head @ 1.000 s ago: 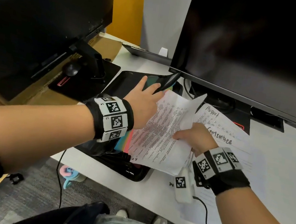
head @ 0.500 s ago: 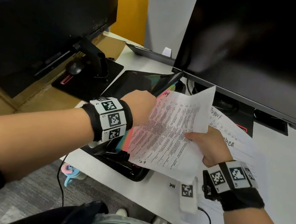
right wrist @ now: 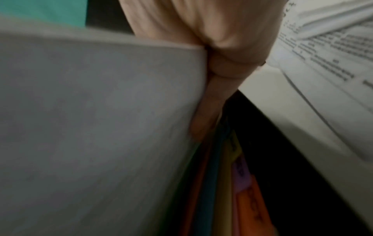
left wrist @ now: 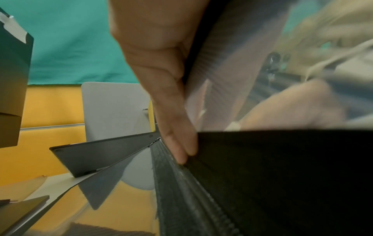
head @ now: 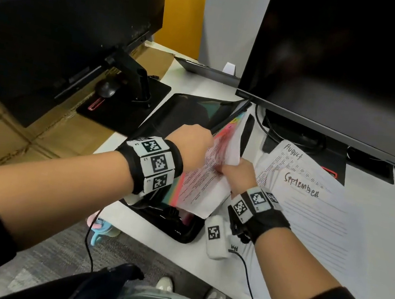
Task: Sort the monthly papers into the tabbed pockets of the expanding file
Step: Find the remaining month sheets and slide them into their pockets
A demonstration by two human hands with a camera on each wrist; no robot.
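The black expanding file [head: 184,111] lies unzipped on the white desk [head: 384,228], its coloured pockets [head: 230,126] fanned open. My left hand [head: 201,141] grips the file's black front wall and pulls it back; in the left wrist view its fingers [left wrist: 179,143] curl over that black edge [left wrist: 282,175]. My right hand [head: 225,171] pinches a printed sheet [head: 208,184] that stands tilted among the pockets. The right wrist view shows fingers [right wrist: 210,103] pressed to the sheet [right wrist: 101,111] above the coloured tabs [right wrist: 240,175]. Which pocket the sheet is in is hidden.
Loose papers headed August [head: 293,153] and September [head: 301,188] lie right of the file. Two dark monitors [head: 344,69] stand close behind, one stand [head: 135,81] with a mouse [head: 107,87] at left. A white tagged device [head: 216,236] with a cable sits at the desk's front edge.
My left hand went from flat on the file to gripping its front wall. My right hand swung the sheet up and brought it edge-down among the pockets.
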